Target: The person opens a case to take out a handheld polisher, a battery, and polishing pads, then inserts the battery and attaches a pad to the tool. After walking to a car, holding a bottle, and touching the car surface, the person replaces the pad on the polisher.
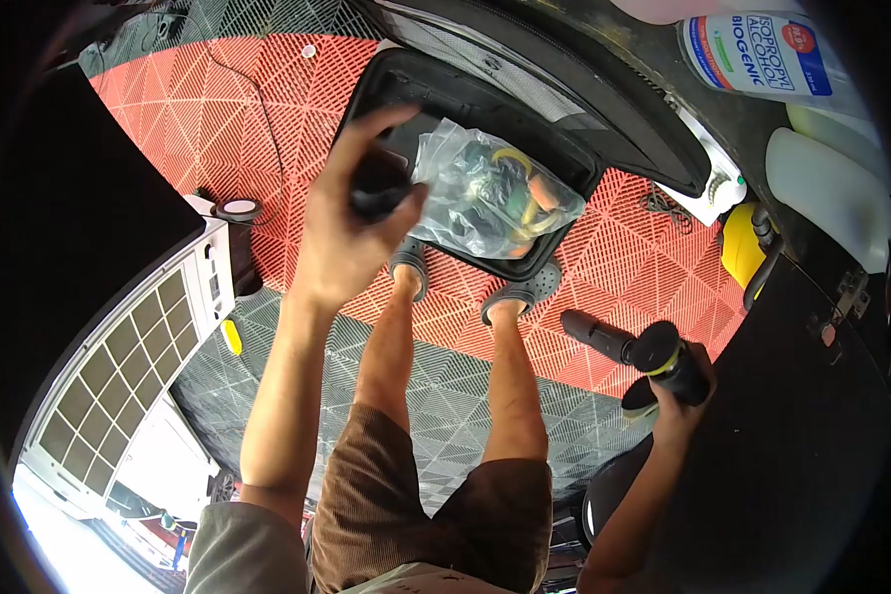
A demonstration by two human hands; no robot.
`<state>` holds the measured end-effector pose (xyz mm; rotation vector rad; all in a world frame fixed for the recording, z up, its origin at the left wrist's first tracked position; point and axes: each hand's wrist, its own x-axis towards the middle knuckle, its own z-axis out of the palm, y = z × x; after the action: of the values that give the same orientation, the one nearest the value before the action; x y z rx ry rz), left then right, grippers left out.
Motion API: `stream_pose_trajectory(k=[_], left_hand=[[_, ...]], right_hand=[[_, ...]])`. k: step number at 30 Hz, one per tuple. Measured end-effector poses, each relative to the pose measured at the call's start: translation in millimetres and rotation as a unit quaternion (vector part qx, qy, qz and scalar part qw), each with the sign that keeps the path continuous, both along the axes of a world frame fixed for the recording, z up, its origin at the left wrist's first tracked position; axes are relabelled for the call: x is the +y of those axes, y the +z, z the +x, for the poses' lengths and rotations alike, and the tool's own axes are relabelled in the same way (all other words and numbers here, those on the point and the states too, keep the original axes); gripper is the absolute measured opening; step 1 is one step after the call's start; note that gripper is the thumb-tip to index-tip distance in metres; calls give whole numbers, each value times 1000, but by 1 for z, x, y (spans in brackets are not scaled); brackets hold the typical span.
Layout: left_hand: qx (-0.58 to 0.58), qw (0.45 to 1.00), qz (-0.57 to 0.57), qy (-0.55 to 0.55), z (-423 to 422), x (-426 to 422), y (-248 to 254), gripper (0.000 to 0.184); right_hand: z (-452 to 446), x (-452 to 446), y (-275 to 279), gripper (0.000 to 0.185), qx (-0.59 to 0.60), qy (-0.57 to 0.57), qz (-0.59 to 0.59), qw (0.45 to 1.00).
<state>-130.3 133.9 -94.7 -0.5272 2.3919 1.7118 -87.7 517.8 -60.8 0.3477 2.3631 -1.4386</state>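
My left hand (346, 218), centre-left and blurred, has thumb and fingers wrapped on opposite sides of a dark piece (378, 185); can't make out its shape or long axis, so won't call one. My right hand (685, 394), lower right, is clamped round the barrel of a black device (665, 356). Key relation: the two held things sit well apart, the dark piece up and left, the black device down and right, a diagonal between them. Device's long axis runs the same general way, slim end toward upper left, gripped end toward lower right; its round face shows near the middle of that line. Clear plastic bag (495, 193) lies in the black tray (436, 79), upper middle, just right of my left fingertips in the frame; depth between hand and bag can't be told from one view. Left hand is clearly the nearer one to bag and tray; right hand is off below and right of the tray's lower corner. My clogs (508, 303) show by the tray's lower edge, on the red floor tiles (218, 109).
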Motion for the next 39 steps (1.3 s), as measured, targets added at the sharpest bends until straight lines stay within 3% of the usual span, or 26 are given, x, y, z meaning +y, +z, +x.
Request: stream_pose_trajectory(k=[3, 5, 6, 7, 9, 10, 11, 13, 14, 17, 18, 19, 22, 23, 25, 28, 29, 31, 39], left_hand=[[237, 943, -168, -165, -51, 19, 14, 74], [211, 945, -166, -188, -71, 35, 14, 78], [182, 946, -165, -212, -79, 37, 15, 82], [181, 946, -168, -209, -88, 35, 19, 82], [102, 951, -83, -281, -101, 29, 25, 70], [249, 922, -173, -241, -95, 32, 6, 92], [248, 922, -173, -241, -93, 28, 11, 92], [203, 949, -54, -234, -93, 26, 25, 91], [264, 935, -102, -212, -93, 28, 1, 92], [330, 907, -163, -203, -91, 32, -3, 94], [246, 924, -196, -217, -88, 36, 0, 94], [246, 924, -198, -218, -85, 39, 3, 94], [21, 918, -285, -277, -82, 48, 5, 101], [20, 917, -285, -279, -79, 52, 0, 101], [253, 920, -261, -146, -68, 58, -18, 87], [258, 931, -220, -136, -46, 54, -26, 90], [207, 967, -96, -113, -31, 52, -19, 76], [236, 952, -150, -124, -3, 41, -24, 75], [161, 969, -156, -107, 71, 35, -54, 57]], right_hand=[[-13, -14, -8, 42, 40, 33, 24, 998], [-19, -34, -4, 51, -12, 29, 13, 999], [-17, -32, -8, 65, -26, 62, 12, 998], [-15, -33, -11, 65, -26, 64, 10, 998], [-9, -36, -19, 74, -38, 59, -10, 997], [-6, -36, -24, 84, -46, 60, 0, 997], [-3, -39, -27, 84, -47, 61, 0, 997], [0, -39, -27, 89, -51, 18, -31, 998], [1, -35, -27, 94, -54, 29, -25, 998], [5, -34, -26, 95, -41, 32, -28, 998], [6, -31, -26, 97, -38, 35, -31, 998], [6, -31, -25, 97, -37, 34, -33, 998], [6, -30, -24, 97, -35, 50, -12, 998], [6, -28, -25, 97, -37, 48, -12, 998], [6, -28, -27, 96, -49, 41, -6, 998], [6, -34, -24, 93, -44, 32, -10, 998], [7, -33, -23, 93, -34, 42, -11, 998], [8, -33, -20, 93, -39, 41, -13, 998], [25, -31, -24, 93, -60, -11, -7, 998]])
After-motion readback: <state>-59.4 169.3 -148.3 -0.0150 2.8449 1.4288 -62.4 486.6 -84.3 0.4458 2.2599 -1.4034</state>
